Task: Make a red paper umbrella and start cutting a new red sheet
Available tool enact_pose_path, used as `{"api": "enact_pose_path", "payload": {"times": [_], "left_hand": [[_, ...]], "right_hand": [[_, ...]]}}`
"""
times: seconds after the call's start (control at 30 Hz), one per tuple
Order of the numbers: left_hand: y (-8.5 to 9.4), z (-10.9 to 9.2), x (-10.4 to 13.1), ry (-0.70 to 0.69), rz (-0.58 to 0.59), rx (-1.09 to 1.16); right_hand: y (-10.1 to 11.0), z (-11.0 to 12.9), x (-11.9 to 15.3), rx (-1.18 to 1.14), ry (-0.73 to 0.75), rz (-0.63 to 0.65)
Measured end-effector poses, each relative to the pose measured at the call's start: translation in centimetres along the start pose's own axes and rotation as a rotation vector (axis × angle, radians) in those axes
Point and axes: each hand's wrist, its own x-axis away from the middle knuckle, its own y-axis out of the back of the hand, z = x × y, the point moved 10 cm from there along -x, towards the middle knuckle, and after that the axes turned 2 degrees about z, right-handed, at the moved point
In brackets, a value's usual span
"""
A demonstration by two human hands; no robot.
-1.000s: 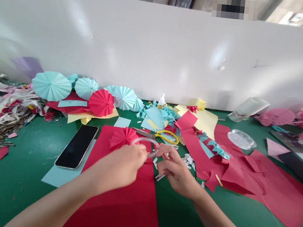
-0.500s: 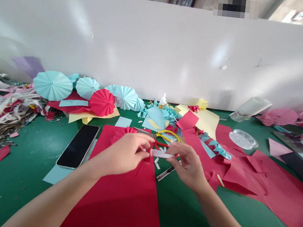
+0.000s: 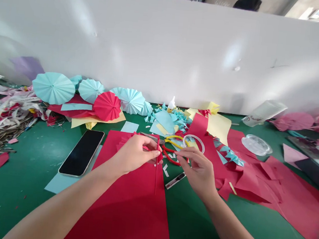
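My left hand (image 3: 137, 155) is closed on a thin folded red paper piece (image 3: 157, 165), which hangs nearly upright above a large red sheet (image 3: 127, 207). To its right, my right hand (image 3: 198, 169) has thumb and forefinger pinched together; what they hold, if anything, is too small to make out. Just behind the right hand a white tape ring (image 3: 194, 143) rests near yellow-and-red handled pliers (image 3: 173, 145). A cutter knife (image 3: 175, 181) lies between the hands on the green table. Part of a pleated red paper shows behind my left hand.
A black phone (image 3: 82, 152) lies at left. Light-blue pleated discs (image 3: 53, 88) and a red one (image 3: 107, 106) line the white partition (image 3: 161, 51). Red paper scraps (image 3: 256, 175), a clear lid (image 3: 256, 145) and a plastic cup (image 3: 264, 113) are at right.
The white tape ring, earlier between my hands, is now down behind my right hand. The folded red piece in my left hand now hangs more upright.
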Motion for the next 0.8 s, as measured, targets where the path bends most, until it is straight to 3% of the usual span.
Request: {"api": "enact_pose_path", "payload": {"times": [0.13,0.33,0.6,0.7,0.8], "left_hand": [[-0.6,1.5,-0.7,0.072,-0.007,-0.01],[-1.6,3.0,-1.2,0.066,-0.016,0.131],[-2.4,2.8,-1.2,0.018,-0.048,0.253],[-2.2,2.7,-1.1,0.008,-0.063,0.238],[-1.9,2.7,-1.2,-0.005,-0.085,0.186]], "right_hand": [[-0.8,0.2,0.1,-0.092,-0.036,0.071],[-1.7,1.1,0.4,-0.22,-0.033,0.096],[-2.4,-0.7,1.3,-0.286,-0.206,0.061],[-2.4,-0.5,1.2,-0.27,-0.178,0.076],[-2.5,0.8,1.1,-0.253,-0.059,0.126]]}}
